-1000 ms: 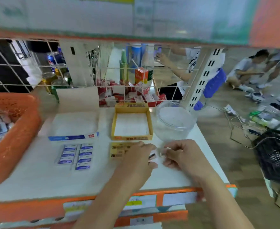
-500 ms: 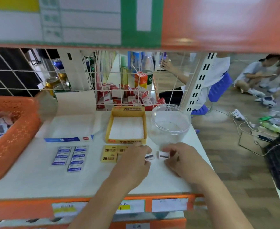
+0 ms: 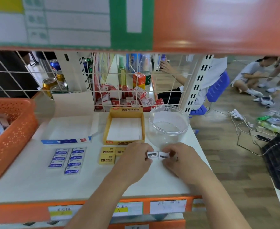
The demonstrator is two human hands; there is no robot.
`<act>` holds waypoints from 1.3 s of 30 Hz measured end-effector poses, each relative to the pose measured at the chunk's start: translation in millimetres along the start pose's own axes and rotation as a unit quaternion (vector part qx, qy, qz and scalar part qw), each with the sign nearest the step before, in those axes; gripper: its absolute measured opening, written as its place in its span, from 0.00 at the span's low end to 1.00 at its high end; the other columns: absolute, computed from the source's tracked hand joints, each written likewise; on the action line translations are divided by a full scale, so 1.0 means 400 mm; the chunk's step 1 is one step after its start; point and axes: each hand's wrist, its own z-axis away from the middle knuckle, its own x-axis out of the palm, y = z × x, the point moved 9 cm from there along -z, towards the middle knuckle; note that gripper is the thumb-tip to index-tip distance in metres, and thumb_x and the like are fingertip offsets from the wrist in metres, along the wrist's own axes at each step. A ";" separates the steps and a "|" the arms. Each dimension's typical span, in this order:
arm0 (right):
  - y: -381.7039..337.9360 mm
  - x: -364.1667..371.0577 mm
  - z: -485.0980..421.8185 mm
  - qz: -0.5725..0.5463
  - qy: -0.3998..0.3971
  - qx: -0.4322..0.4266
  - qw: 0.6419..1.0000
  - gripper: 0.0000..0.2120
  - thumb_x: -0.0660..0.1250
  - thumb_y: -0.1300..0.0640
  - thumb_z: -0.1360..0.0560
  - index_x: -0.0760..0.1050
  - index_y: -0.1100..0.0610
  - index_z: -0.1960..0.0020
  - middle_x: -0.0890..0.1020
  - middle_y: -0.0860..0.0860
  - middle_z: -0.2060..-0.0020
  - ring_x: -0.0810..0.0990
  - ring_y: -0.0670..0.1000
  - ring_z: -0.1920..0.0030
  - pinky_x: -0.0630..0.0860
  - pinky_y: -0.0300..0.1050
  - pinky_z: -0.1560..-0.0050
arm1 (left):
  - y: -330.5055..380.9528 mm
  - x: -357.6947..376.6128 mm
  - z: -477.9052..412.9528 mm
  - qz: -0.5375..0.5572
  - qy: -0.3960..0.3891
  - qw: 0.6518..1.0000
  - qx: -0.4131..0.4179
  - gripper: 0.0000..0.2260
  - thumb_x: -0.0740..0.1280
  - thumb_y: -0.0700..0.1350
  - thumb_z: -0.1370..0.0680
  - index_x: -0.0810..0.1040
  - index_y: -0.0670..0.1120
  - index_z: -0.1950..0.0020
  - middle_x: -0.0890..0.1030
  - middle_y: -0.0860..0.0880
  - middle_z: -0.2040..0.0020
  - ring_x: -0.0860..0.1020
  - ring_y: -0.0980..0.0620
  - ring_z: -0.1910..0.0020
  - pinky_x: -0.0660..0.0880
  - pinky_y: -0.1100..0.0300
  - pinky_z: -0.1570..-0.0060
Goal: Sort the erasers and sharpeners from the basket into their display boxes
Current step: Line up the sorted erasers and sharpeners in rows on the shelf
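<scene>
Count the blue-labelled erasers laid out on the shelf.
7 blue-labelled erasers in front of the blue display box: three in the left column, four in the right. More may lie in the orange basket.

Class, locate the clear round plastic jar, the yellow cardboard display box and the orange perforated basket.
clear round plastic jar (image 3: 168,134): head view, near wall.
yellow cardboard display box (image 3: 126,111): head view, back wall.
orange perforated basket (image 3: 15,134): head view, right wall.
</scene>
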 end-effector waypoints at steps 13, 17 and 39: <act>0.040 -0.004 0.000 -0.006 -0.036 0.041 0.998 0.13 0.70 0.53 0.27 0.76 0.46 0.43 0.76 0.46 0.65 0.73 0.41 0.69 0.68 0.31 0.68 | -0.007 -0.003 -0.004 -0.005 -0.001 1.000 -0.002 0.15 0.66 0.44 0.22 0.76 0.48 0.35 0.74 0.54 0.45 0.71 0.57 0.47 0.68 0.66 0.46; 0.056 -0.016 -0.006 0.038 0.013 0.092 0.995 0.21 0.75 0.38 0.35 0.73 0.51 0.53 0.77 0.47 0.62 0.75 0.46 0.62 0.70 0.40 0.66 | -0.002 -0.006 -0.007 -0.010 0.003 1.000 0.002 0.15 0.66 0.45 0.22 0.75 0.49 0.35 0.70 0.56 0.49 0.66 0.59 0.50 0.64 0.68 0.49; -0.175 -0.069 0.026 0.055 0.115 -0.090 0.988 0.11 0.71 0.52 0.28 0.77 0.50 0.46 0.77 0.42 0.62 0.74 0.44 0.66 0.73 0.43 0.61 | 0.025 -0.202 0.050 -0.045 0.100 0.994 0.021 0.18 0.66 0.48 0.22 0.71 0.53 0.32 0.70 0.58 0.38 0.68 0.61 0.46 0.66 0.66 0.50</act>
